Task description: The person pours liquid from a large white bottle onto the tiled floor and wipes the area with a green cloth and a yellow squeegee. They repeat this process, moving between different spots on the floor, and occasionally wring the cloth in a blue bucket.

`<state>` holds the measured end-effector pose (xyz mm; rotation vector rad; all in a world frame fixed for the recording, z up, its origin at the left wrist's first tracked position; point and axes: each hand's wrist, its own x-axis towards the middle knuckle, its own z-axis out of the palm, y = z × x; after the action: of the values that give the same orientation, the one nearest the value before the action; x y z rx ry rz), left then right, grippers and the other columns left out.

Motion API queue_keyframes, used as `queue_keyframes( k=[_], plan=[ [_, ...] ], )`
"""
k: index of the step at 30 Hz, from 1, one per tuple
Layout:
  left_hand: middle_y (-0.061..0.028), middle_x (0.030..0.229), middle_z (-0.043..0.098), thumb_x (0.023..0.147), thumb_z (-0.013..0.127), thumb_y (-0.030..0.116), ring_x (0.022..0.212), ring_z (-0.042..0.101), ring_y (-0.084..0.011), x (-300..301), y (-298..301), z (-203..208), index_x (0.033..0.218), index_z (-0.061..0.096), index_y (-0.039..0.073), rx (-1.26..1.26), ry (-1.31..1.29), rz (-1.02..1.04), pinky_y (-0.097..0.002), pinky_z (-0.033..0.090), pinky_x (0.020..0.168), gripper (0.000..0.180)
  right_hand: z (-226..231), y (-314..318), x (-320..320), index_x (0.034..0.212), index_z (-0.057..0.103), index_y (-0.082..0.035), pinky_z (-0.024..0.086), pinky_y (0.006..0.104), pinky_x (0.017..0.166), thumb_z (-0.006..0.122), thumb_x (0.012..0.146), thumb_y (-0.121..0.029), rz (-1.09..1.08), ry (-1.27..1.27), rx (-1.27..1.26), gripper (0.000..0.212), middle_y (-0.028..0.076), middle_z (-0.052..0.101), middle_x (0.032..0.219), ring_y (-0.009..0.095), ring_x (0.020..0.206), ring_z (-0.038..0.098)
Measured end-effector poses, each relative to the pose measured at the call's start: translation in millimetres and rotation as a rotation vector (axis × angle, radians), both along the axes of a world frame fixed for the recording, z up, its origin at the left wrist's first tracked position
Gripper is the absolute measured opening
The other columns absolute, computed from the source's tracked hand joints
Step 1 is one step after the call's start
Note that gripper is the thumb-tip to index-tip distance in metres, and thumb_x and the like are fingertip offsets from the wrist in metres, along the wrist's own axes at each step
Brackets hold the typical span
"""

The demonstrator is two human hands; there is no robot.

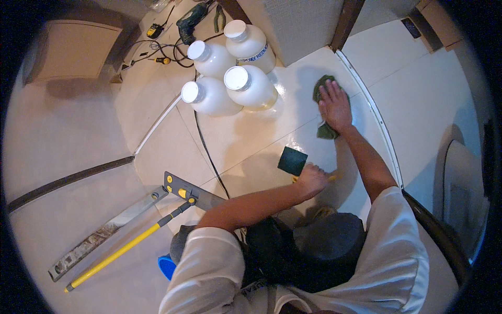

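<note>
My right hand [336,107] presses flat, fingers stretched out, on a dark green cloth [328,132] spread on the glossy pale tile floor [246,152]. Its forearm reaches up from the lower right. My left hand [312,180] is closed in a fist near the floor around a yellow-handled tool [332,178], whose kind I cannot make out. Just beyond that fist lies a square dark green scouring pad [293,160]; whether it touches the tool is unclear.
Several white capped jugs [251,91] stand grouped ahead. A power drill [193,23], pliers [219,19] and cables lie behind them. At left are a yellow pole [115,254] with a flat grey head and a long metal level [107,230]. A white threshold strip [374,110] runs at right.
</note>
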<state>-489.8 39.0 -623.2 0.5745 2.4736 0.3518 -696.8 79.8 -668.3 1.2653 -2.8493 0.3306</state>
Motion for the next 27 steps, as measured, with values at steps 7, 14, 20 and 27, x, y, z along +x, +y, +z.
queue_keyframes(
  k=[7, 14, 20, 27],
  plan=[
    [-0.0104, 0.091, 0.055, 0.074, 0.053, 0.022, 0.082, 0.056, -0.0268, 38, -78, 29, 0.085, 0.056, 0.010, -0.070, 0.204, 0.156, -0.0381, 0.049, 0.062, 0.016, -1, -56, 75, 0.119, 0.049, -0.009, 0.023, 0.0439, 0.104, 0.050, 0.080, -0.023, 0.413, -0.100, -0.161, 0.042, 0.013, 0.038, 0.134, 0.029, 0.128, 0.028],
    [-0.0158, 0.120, 0.047, 0.079, 0.050, 0.020, 0.095, 0.053, -0.0299, 51, -100, 4, 0.086, 0.052, 0.010, -0.077, 0.386, 0.021, -0.0361, 0.051, 0.064, 0.012, 1, -81, 94, 0.118, 0.051, -0.011, 0.023, 0.0416, 0.105, 0.048, 0.079, -0.019, 0.617, -0.145, -0.176, 0.039, 0.008, 0.039, 0.134, 0.024, 0.128, 0.029],
    [-0.0216, 0.120, 0.046, 0.080, 0.049, 0.021, 0.110, 0.047, -0.0381, 76, -89, -10, 0.092, 0.052, 0.008, -0.100, 0.385, -0.063, -0.0378, 0.053, 0.068, 0.018, -1, -91, 103, 0.117, 0.051, -0.011, 0.025, 0.0408, 0.103, 0.049, 0.078, -0.018, 0.684, -0.130, -0.203, 0.039, 0.007, 0.037, 0.135, 0.023, 0.128, 0.030],
    [-0.0172, 0.088, 0.055, 0.079, 0.052, 0.027, 0.092, 0.055, -0.0369, 88, -68, -3, 0.097, 0.052, 0.011, -0.039, 0.312, -0.126, -0.0378, 0.053, 0.057, 0.024, -16, -72, 141, 0.106, 0.057, -0.013, 0.026, 0.0401, 0.102, 0.058, 0.071, -0.018, 0.854, -0.090, -0.287, 0.036, 0.006, 0.045, 0.129, 0.022, 0.124, 0.035]
  ],
)
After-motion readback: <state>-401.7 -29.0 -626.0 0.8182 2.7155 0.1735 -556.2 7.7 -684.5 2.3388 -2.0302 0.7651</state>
